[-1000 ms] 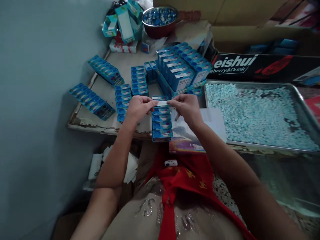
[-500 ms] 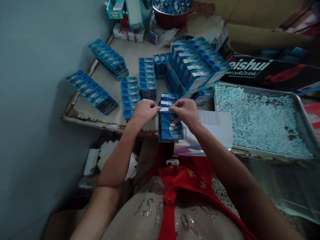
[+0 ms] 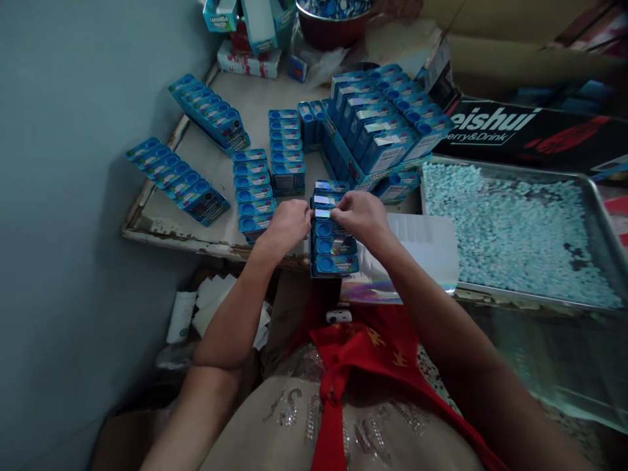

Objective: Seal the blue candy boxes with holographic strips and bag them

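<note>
A row of small blue candy boxes [image 3: 337,264] stands at the table's front edge. A shiny holographic sticker [image 3: 322,214] lies across the top of one box in this row. My left hand [image 3: 292,222] is closed, its fingertips at the sticker's left end and the box's side. At the right end, the thumb and fingers of my right hand [image 3: 366,212] are pinched together on the sticker, partly hiding it. The two boxes behind carry similar shiny strips, while those nearer me show blue round tops. Under my right forearm lies a silvery sticker sheet [image 3: 422,245].
Other rows of blue boxes [image 3: 255,196] stand to the left, with a filled display tray [image 3: 387,124] behind. On the right, a metal tray [image 3: 596,203] holds pale blue pieces beside a black carton [image 3: 530,134]. A dark red bowl [image 3: 333,29] sits at the back.
The sticker, stretched between both hands before, now lies against the box top. My left fingertips have shifted slightly left and down to the box's side. The view has moved slightly.
</note>
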Action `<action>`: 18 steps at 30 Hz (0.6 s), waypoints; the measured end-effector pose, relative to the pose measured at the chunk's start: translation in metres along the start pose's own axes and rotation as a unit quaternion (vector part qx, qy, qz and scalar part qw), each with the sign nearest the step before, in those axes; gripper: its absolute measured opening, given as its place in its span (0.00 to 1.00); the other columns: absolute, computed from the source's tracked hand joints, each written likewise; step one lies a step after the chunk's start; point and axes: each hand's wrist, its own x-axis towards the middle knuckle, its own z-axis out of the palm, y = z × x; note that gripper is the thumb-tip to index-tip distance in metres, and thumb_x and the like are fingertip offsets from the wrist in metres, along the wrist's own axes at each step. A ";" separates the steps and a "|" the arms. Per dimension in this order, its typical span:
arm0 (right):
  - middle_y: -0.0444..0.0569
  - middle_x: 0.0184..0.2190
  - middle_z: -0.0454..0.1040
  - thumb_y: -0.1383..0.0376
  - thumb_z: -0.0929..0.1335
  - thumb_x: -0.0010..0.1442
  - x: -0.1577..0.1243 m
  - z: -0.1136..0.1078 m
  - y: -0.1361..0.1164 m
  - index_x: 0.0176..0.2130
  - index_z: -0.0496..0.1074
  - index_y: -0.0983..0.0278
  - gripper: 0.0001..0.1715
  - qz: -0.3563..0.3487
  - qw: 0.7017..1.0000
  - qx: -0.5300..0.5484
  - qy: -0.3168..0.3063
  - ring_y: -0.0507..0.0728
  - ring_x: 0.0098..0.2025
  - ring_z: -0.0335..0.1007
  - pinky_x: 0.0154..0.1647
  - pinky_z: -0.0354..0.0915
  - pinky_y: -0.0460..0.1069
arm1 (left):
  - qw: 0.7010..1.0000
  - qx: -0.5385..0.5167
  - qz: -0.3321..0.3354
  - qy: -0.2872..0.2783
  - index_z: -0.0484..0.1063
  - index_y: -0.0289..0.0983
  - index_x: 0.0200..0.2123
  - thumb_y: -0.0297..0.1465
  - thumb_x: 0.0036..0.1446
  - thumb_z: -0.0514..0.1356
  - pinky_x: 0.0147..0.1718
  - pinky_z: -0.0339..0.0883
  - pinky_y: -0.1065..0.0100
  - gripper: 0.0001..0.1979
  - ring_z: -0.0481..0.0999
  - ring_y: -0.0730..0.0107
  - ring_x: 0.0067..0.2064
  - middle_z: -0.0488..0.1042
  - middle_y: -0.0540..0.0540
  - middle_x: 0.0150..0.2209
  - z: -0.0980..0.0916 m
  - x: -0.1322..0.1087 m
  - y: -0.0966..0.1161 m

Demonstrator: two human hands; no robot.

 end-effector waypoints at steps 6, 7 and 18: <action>0.50 0.29 0.78 0.63 0.71 0.55 0.003 -0.003 0.008 0.31 0.77 0.61 0.04 0.023 0.999 0.036 -0.027 0.62 0.35 0.74 0.37 0.64 0.53 | 0.999 0.025 -0.046 0.006 0.79 0.35 0.47 0.30 0.74 0.53 0.46 0.70 0.60 0.14 0.83 0.49 0.52 0.83 0.32 0.48 0.017 -0.003 0.006; 0.49 0.27 0.77 0.64 0.70 0.55 0.002 -0.006 0.009 0.31 0.76 0.61 0.03 0.026 0.998 0.062 -0.019 0.61 0.34 0.74 0.36 0.64 0.53 | 0.998 0.017 -0.056 0.006 0.78 0.35 0.48 0.29 0.73 0.54 0.46 0.70 0.60 0.12 0.83 0.49 0.52 0.83 0.32 0.48 0.020 -0.005 0.006; 0.44 0.23 0.70 0.60 0.72 0.58 0.001 -0.034 -0.009 0.29 0.69 0.60 0.10 -0.012 0.963 0.263 0.063 0.55 0.29 0.70 0.29 0.62 0.49 | 0.947 -0.263 0.043 0.179 0.80 0.39 0.45 0.45 0.64 0.69 0.39 0.69 0.67 0.16 0.77 0.67 0.36 0.83 0.45 0.40 0.018 -0.071 0.026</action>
